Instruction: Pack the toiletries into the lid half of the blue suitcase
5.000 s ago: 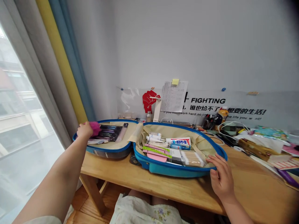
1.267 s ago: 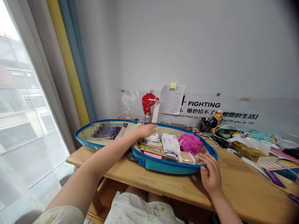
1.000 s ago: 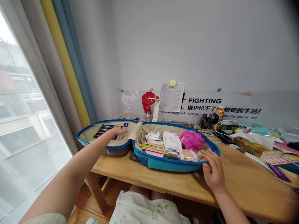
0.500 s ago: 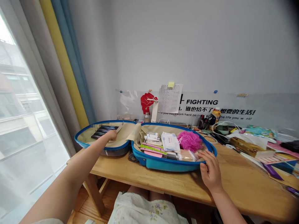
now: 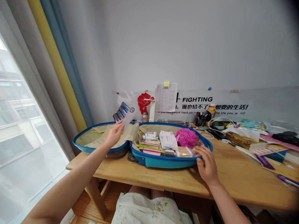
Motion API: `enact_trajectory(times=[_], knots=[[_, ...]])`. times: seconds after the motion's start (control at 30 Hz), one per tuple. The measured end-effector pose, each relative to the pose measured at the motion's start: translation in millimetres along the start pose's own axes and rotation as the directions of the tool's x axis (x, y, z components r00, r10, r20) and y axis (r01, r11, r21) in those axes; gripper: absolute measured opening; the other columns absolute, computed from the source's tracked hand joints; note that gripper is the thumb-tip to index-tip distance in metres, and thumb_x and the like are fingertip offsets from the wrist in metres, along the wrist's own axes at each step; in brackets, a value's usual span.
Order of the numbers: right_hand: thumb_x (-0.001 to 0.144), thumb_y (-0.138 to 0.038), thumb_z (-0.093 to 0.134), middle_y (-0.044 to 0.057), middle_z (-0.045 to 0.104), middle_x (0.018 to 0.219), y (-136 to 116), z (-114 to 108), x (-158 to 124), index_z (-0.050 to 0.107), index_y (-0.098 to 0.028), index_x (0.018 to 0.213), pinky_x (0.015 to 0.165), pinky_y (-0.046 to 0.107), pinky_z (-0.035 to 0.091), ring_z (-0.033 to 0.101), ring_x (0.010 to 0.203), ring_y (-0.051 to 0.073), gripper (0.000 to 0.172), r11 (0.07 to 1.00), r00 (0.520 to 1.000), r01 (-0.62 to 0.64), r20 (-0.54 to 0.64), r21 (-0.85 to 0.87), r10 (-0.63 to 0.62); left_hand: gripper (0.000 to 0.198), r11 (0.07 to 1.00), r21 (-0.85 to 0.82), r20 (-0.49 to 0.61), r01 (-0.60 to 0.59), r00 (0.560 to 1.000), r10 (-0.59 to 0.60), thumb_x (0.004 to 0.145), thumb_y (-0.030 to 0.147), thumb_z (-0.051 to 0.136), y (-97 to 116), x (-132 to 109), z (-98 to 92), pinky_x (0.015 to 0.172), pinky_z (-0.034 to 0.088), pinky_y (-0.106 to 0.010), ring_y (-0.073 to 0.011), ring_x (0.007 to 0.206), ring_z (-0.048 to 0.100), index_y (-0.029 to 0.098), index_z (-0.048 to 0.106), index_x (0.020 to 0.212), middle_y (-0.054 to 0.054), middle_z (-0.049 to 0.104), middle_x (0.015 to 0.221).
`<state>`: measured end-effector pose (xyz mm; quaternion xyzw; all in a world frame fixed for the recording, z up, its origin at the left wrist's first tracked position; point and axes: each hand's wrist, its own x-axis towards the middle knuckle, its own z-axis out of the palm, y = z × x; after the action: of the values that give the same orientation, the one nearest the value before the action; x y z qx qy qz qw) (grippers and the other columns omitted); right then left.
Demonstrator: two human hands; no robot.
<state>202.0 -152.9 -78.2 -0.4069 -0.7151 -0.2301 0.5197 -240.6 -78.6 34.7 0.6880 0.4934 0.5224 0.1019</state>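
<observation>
My left hand (image 5: pixel 115 133) is closed on the pale end of a flat pack with dark, shiny strips (image 5: pixel 121 112); what the strips are, I cannot make out. The pack is held up, tilted, above the left half of an open blue suitcase (image 5: pixel 163 164). My right hand (image 5: pixel 207 165) rests on the suitcase's right front rim, fingers spread and holding nothing. In the right half lie a pink bath puff (image 5: pixel 187 137), a white packet (image 5: pixel 168 140), a pack of cotton swabs (image 5: pixel 184 152), white tubes (image 5: pixel 149 136) and a green-and-pink packet (image 5: pixel 151 147).
The suitcase lies on a wooden table (image 5: pixel 233 174). Pens, papers, a brown pouch (image 5: pixel 240 139) and a yellow-labelled bottle (image 5: pixel 211 112) crowd the table's right and back. A white lamp (image 5: pixel 152 111) stands against the wall. Curtains (image 5: pixel 63 68) hang at the left.
My left hand has lifted the pack out of the suitcase's left half, raising it up and to the right. My right hand stays at the rim. The view has shifted slightly.
</observation>
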Motion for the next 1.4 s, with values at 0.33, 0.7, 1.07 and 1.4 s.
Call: enact_trajectory(times=[0.33,0.7,1.07,1.4], knots=[[0.095,-0.036,0.036,0.011,0.064,0.111,5,4,-5,0.059,-0.022,0.11,0.101,0.051,0.043,0.052,0.121,0.029,0.031,1.0,1.0,-0.029,0.002,-0.008,0.029,0.046,0.953,0.036,0.6,-0.302,0.769,0.221,0.093,0.049,0.037,42,-29,53.9,0.105,0.041,-0.035,-0.0226,0.121,0.054,0.021,0.072,0.087,-0.009,0.06,0.131],[0.096,-0.042,0.034,0.011,0.063,0.111,4,2,-4,0.059,-0.023,0.109,0.1,0.052,0.043,0.052,0.121,0.028,0.035,0.999,0.998,-0.054,0.02,0.006,0.054,0.056,0.912,0.235,0.863,-0.337,0.504,-0.037,0.094,0.059,0.028,64,-20,52.1,0.107,0.038,-0.044,-0.0276,0.123,0.055,0.027,0.069,0.115,-0.005,0.057,0.138],[0.095,-0.041,0.034,0.01,0.065,0.112,5,1,-3,0.059,-0.023,0.111,0.103,0.052,0.038,0.053,0.12,0.028,0.035,0.997,1.0,-0.012,0.018,-0.076,0.014,0.048,0.835,0.504,0.212,-0.223,0.968,0.131,0.091,0.045,0.046,10,-101,5.3,0.115,0.017,-0.059,-0.0318,0.144,0.025,0.028,0.051,0.135,-0.009,0.04,0.151],[0.092,-0.05,0.048,0.005,0.072,0.085,-11,-13,19,0.065,-0.023,0.088,0.091,0.039,0.047,0.067,0.085,0.021,0.031,0.988,0.98,0.132,0.161,-0.081,-0.117,0.031,0.838,0.542,0.002,-0.06,0.998,0.07,0.089,0.042,0.042,-60,-118,-57.9,0.11,0.023,-0.053,-0.0264,0.102,0.061,0.03,0.07,0.096,-0.005,0.072,0.098]])
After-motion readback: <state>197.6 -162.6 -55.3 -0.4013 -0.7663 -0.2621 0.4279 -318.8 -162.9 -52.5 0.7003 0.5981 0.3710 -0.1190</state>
